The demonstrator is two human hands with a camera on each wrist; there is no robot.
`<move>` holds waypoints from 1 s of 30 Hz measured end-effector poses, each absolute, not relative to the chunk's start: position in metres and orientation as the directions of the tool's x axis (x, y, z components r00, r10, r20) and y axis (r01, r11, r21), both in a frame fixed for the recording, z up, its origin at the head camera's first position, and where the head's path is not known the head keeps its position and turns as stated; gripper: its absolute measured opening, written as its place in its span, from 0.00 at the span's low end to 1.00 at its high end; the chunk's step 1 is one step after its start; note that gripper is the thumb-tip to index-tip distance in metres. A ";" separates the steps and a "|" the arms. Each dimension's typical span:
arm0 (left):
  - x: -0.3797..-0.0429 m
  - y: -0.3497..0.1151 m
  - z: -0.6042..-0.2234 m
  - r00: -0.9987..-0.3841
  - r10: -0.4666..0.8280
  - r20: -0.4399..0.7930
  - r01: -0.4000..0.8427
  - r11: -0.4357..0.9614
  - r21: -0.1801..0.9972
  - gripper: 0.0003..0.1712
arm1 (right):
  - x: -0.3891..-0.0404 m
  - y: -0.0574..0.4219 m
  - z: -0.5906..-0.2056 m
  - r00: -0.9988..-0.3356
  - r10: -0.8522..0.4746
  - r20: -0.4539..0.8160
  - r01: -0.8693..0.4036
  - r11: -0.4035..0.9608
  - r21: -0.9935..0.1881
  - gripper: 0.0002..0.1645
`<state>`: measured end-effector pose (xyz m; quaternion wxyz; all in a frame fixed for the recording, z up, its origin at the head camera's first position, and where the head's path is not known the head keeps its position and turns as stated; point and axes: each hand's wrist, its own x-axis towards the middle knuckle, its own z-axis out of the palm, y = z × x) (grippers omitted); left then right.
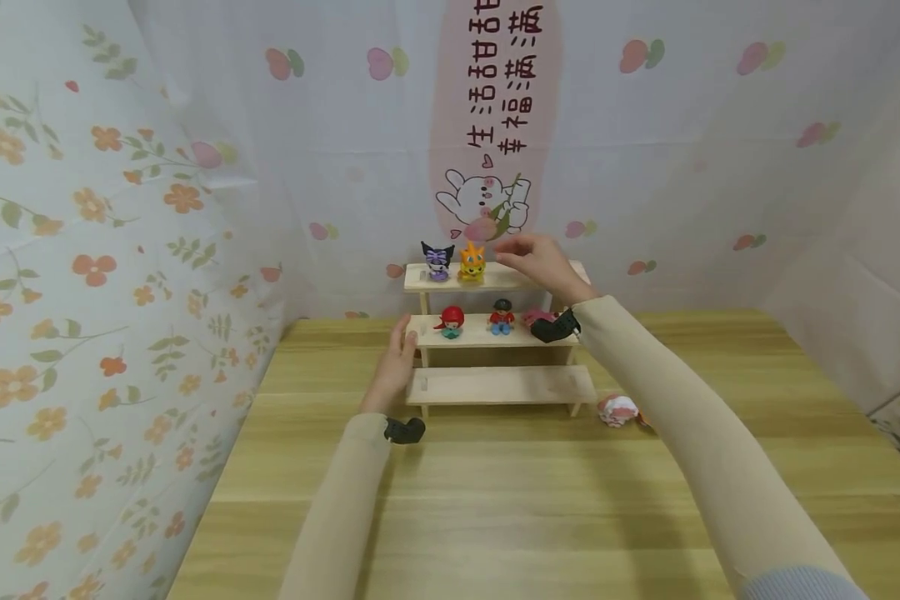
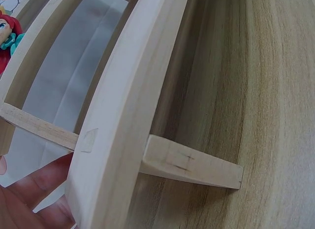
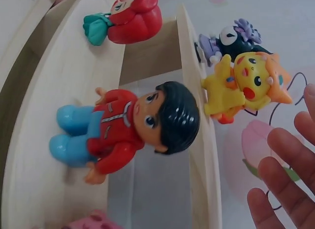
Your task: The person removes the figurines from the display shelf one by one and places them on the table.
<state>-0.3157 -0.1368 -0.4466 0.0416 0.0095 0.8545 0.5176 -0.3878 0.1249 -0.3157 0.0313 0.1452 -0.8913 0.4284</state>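
A three-tier wooden display shelf (image 1: 498, 379) stands against the back wall. My left hand (image 1: 396, 367) is at its left side, fingers against or very near the board's end. At the top tier, my right hand (image 1: 540, 265) is just right of a yellow figurine with orange ears (image 1: 472, 265), fingers apart from it and holding nothing. Left of that figurine stands a purple-and-black figurine (image 1: 438, 263). The middle tier carries a red-haired mermaid figurine (image 1: 452, 322), a black-haired figurine in a red jacket (image 3: 118, 130) and a pink figure (image 3: 93, 222), partly hidden by my right wrist.
On the table (image 1: 495, 500), right of the shelf, lies a pink-and-white toy (image 1: 617, 410). An orange item (image 1: 645, 423) beside it is mostly hidden by my right sleeve. A printed cloth (image 1: 330, 125) hangs behind, and a floral cloth (image 1: 105, 333) covers the left side.
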 end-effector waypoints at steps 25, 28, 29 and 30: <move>-0.312 -0.135 -0.450 -0.998 0.043 -0.043 -0.017 0.478 0.878 0.29 | -0.402 0.100 -0.312 -0.920 -0.365 0.145 -0.359 0.632 -0.687 0.25; -0.313 -0.135 -0.449 -0.998 0.040 -0.040 -0.016 0.478 0.878 0.29 | -0.404 0.099 -0.313 -0.919 -0.369 0.139 -0.358 0.634 -0.686 0.26; -0.314 -0.135 -0.449 -0.999 0.038 -0.038 -0.016 0.476 0.880 0.29 | -0.405 0.099 -0.313 -0.918 -0.372 0.138 -0.360 0.634 -0.684 0.26; -0.314 -0.135 -0.448 -0.999 0.038 -0.036 -0.013 0.475 0.880 0.29 | -0.406 0.099 -0.314 -0.917 -0.375 0.137 -0.362 0.636 -0.682 0.26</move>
